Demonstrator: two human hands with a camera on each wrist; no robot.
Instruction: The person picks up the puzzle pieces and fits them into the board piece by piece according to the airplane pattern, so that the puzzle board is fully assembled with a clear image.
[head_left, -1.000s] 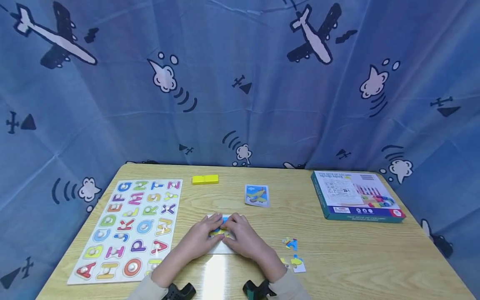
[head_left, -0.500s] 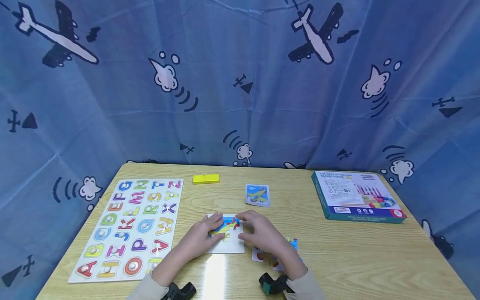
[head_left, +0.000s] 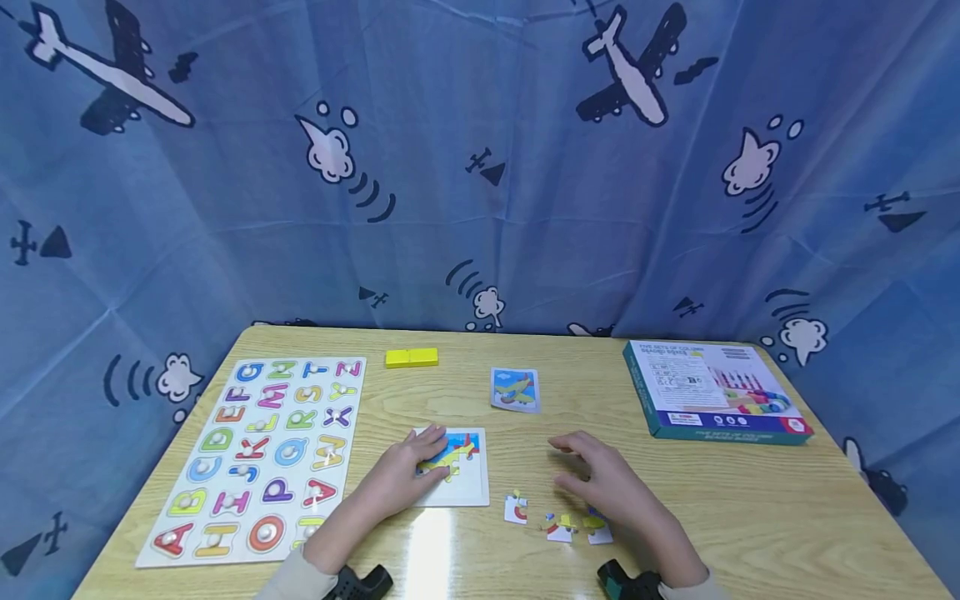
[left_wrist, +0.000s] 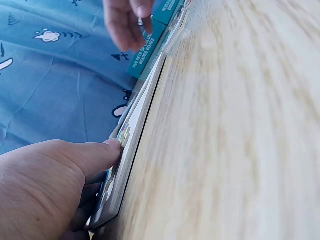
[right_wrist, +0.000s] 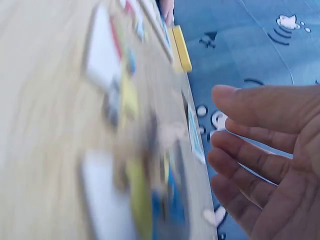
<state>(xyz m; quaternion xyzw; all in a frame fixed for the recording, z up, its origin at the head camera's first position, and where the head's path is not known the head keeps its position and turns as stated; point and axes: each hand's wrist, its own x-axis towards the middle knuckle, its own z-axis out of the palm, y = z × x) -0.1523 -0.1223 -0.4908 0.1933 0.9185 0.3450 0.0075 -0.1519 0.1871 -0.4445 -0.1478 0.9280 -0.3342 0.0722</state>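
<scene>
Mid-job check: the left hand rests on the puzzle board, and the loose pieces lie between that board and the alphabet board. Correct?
Not quite: the loose pieces lie to the right of the puzzle board, near the right hand, as the head view shows. The left hand does rest on the puzzle board.

Shows pale wood grain all across the bench [head_left: 750,517], with a bright streak of reflected light [head_left: 429,550] toward the front. Bears at left a broad white alphabet board [head_left: 264,467], set with coloured letters. Carries toward the back a yellow oblong block [head_left: 412,358] and, right of that, a small picture card [head_left: 516,390] printed with a plane. Holds at far right a flat green-sided box [head_left: 716,392], lettered "BEADED BOXES". Supports near the middle a white puzzle tray [head_left: 468,492], partly filled, and just right of it, nearer the front, loose puzzle pieces [head_left: 516,510], with one lying apart to the left.
</scene>
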